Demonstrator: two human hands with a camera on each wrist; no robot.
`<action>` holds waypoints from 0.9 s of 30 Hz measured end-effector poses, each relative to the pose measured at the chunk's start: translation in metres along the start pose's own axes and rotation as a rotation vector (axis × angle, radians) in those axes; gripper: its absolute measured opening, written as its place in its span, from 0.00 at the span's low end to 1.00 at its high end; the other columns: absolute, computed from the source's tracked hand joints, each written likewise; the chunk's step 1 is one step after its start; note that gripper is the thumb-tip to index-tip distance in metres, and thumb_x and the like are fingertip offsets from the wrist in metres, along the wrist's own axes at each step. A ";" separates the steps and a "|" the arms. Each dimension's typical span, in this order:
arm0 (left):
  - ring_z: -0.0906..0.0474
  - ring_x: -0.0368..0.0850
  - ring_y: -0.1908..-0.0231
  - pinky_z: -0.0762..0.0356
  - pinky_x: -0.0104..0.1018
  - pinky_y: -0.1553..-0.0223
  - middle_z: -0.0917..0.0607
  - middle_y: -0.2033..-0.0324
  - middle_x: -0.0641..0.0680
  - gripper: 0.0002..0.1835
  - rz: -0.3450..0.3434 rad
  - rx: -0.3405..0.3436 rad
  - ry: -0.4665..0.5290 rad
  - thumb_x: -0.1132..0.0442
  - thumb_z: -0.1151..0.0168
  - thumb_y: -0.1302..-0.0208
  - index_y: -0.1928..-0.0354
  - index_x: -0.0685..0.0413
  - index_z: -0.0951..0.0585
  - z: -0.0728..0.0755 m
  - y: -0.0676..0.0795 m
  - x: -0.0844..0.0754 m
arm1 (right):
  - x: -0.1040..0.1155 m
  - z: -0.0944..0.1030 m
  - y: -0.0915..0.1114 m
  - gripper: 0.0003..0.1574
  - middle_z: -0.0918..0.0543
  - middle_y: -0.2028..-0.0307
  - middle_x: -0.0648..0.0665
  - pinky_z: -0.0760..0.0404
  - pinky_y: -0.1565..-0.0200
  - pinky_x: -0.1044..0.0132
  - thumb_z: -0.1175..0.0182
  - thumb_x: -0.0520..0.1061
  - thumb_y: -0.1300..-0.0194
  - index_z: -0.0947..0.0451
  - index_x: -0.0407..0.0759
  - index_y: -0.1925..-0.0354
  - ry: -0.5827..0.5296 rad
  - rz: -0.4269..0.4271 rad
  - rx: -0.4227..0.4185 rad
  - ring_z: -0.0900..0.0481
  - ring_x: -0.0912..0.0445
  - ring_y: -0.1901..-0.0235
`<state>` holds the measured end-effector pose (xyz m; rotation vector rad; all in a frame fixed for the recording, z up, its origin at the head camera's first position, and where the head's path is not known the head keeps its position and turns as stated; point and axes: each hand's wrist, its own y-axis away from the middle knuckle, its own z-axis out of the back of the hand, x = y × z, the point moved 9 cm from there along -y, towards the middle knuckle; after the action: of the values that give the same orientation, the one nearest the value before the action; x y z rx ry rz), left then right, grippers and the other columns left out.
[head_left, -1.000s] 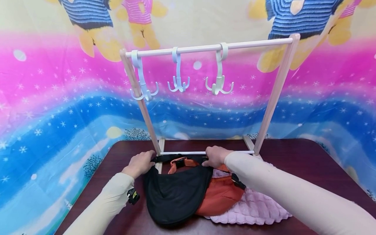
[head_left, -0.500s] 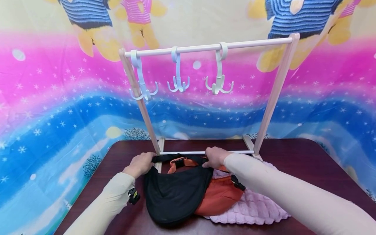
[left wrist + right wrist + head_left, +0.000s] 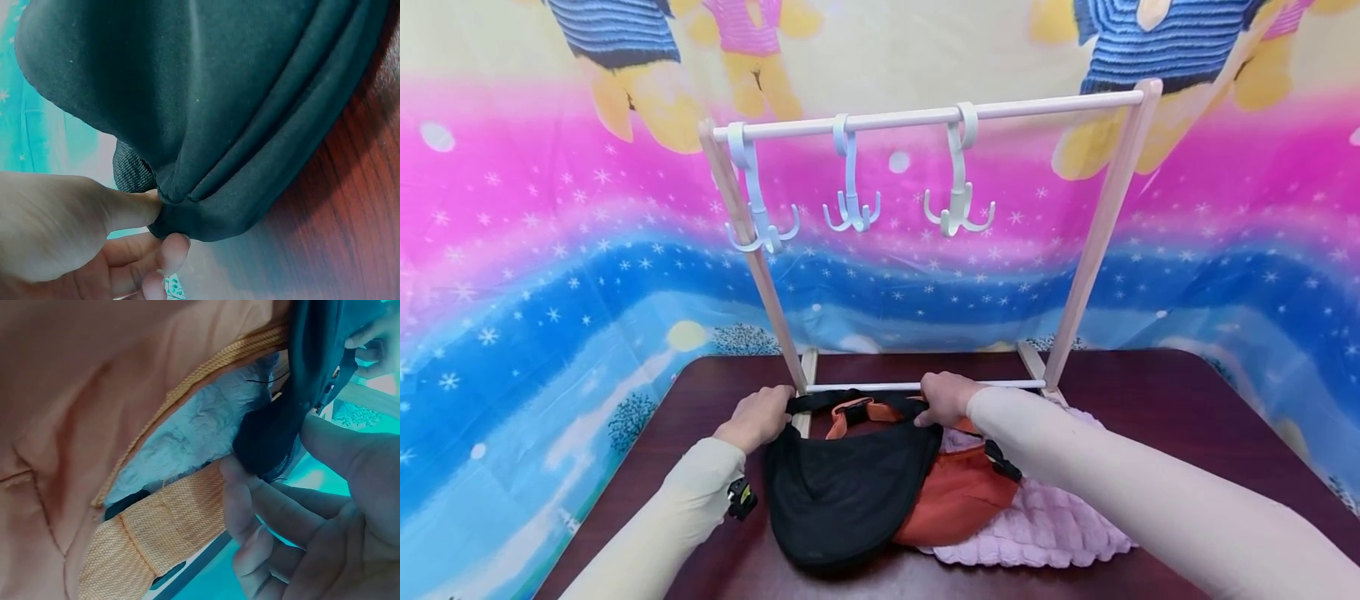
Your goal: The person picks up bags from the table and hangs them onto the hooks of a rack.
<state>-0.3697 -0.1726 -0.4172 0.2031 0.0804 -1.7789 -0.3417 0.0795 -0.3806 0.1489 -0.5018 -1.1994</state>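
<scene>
A black fabric shoulder bag [image 3: 850,496] lies on the table with its rounded bottom toward me. My left hand [image 3: 762,419] pinches its upper left corner, and the left wrist view has thumb and fingers on the gathered black cloth [image 3: 212,125]. At the upper right corner my right hand [image 3: 949,398] pinches the black cloth, seen closer in the right wrist view [image 3: 269,434]. Partly under the black bag lies an orange bag [image 3: 958,500] with an orange webbing strap [image 3: 169,519]. A pink quilted fabric item [image 3: 1052,525] sits beneath the orange bag, partly hidden.
Behind the bags stands a wooden rack with a white top bar [image 3: 1045,106] and a low crossbar [image 3: 880,387]. Hanging from the top bar are a left hook [image 3: 756,200], a middle hook [image 3: 851,196] and a right hook [image 3: 957,179]. A patterned cloth backdrop [image 3: 580,350] surrounds the dark red table [image 3: 1150,417].
The head view has shifted very slightly. Both hands keep their grip on the black shoulder bag's corners, and the bags lie where they were.
</scene>
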 end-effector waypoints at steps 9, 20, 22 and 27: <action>0.17 0.51 0.64 0.19 0.48 0.59 0.13 0.59 0.60 0.12 -0.010 0.002 0.015 0.68 0.35 0.33 0.49 0.59 0.18 -0.001 -0.002 0.000 | 0.003 0.001 -0.002 0.13 0.29 0.72 0.47 0.34 0.64 0.62 0.34 0.48 0.31 0.25 0.41 0.63 0.001 -0.001 0.042 0.34 0.55 0.72; 0.19 0.50 0.65 0.21 0.46 0.62 0.14 0.60 0.61 0.11 -0.025 -0.006 0.073 0.71 0.36 0.34 0.51 0.60 0.19 -0.002 0.001 0.001 | 0.000 0.005 -0.009 0.25 0.43 0.83 0.52 0.41 0.72 0.65 0.29 0.46 0.36 0.35 0.45 0.79 -0.072 0.007 -0.016 0.47 0.58 0.81; 0.19 0.50 0.65 0.21 0.46 0.62 0.14 0.60 0.61 0.10 -0.029 -0.010 0.077 0.72 0.36 0.34 0.52 0.60 0.19 -0.002 0.000 0.002 | -0.001 0.005 -0.010 0.28 0.45 0.84 0.52 0.42 0.72 0.65 0.29 0.46 0.36 0.38 0.46 0.81 -0.080 0.007 -0.021 0.48 0.58 0.82; 0.18 0.50 0.66 0.20 0.47 0.61 0.13 0.62 0.61 0.08 -0.030 -0.023 0.080 0.72 0.35 0.36 0.56 0.60 0.18 -0.003 -0.003 0.003 | 0.001 0.009 -0.005 0.16 0.27 0.76 0.48 0.30 0.67 0.65 0.28 0.46 0.37 0.25 0.39 0.69 -0.073 0.023 -0.042 0.33 0.57 0.75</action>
<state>-0.3725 -0.1747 -0.4209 0.2582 0.1616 -1.7984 -0.3493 0.0779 -0.3743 0.0634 -0.5400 -1.1952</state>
